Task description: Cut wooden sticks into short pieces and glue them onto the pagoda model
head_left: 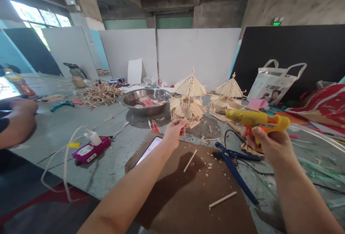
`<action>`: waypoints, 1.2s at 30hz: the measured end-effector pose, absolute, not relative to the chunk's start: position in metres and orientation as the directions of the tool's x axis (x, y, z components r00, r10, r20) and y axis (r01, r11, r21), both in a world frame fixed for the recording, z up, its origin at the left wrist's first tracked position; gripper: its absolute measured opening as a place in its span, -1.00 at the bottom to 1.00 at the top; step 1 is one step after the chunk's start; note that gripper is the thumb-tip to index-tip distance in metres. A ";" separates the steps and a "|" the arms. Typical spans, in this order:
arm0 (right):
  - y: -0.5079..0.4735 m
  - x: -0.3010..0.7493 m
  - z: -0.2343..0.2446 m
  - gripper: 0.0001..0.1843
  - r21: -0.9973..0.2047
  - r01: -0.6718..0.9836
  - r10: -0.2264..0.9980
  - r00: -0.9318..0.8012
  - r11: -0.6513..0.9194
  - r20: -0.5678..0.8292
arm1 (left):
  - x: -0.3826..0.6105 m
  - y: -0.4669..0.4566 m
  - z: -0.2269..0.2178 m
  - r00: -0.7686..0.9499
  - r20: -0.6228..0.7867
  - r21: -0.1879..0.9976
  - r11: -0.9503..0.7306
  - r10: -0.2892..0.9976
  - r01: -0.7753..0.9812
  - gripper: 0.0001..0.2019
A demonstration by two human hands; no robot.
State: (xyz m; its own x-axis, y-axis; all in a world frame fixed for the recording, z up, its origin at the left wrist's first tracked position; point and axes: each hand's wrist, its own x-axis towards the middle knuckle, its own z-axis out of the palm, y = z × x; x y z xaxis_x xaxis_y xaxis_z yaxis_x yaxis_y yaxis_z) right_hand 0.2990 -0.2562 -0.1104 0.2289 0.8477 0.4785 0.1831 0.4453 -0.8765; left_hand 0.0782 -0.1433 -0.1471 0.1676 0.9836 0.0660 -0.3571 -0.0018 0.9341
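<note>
My right hand [265, 142] grips a yellow hot glue gun [250, 118], its nozzle pointing left toward the stick pavilions. My left hand [176, 129] is closed in a pinch at the lower front of the nearer wooden-stick pavilion [190, 108]; whatever lies between its fingertips is too small to make out. Behind and to the right stands a second stick pavilion [229, 92]. Below my hands, a brown board [185, 194] carries two loose sticks, one thin stick [190, 160] and one thicker stick [222, 200], plus small wood scraps.
Blue-handled cutters [237, 176] lie at the board's right edge, near the black cord. A phone [149, 149] rests under my left forearm. Farther off are a metal bowl [145, 101], a stick pile [101, 94] and a purple power strip [91, 150]. Another person's arm [18, 119] is at left.
</note>
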 end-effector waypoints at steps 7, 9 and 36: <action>-0.258 0.306 -0.107 -0.78 -0.861 0.179 0.816 0.275 0.476 0.508 | 0.073 -0.101 -0.086 0.034 0.438 0.883 -0.437 0.898 0.171 -0.78; -0.258 0.306 -0.106 -0.76 -0.865 0.206 0.819 0.281 0.458 0.500 | 0.074 -0.087 -0.070 0.042 0.509 0.808 -0.494 0.860 0.321 -0.77; -0.254 0.309 -0.110 -0.74 -0.894 0.244 0.845 0.304 0.377 0.439 | 0.091 -0.057 -0.034 0.293 0.488 0.323 -0.482 0.822 0.815 -0.79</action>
